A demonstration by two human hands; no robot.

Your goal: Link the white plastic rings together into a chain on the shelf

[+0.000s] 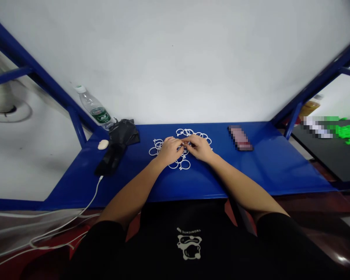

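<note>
Several thin white plastic rings (185,165), each with a small tab, lie in a loose cluster on the blue desk. Over the middle of this cluster my left hand (169,151) and my right hand (201,148) meet at the fingertips. The fingers of both are closed in a pinch on a white ring, of which only small bits show between them. More rings lie to the left (153,151) of my hands and behind them (204,136), some overlapping.
A clear water bottle (99,112) leans at the back left, by a crumpled black bag (124,133) and a cream-coloured oval object (103,144). A white cable (96,190) runs off the front left. A blurred-out phone-like object (239,138) lies right. Blue frame bars flank the desk (268,171).
</note>
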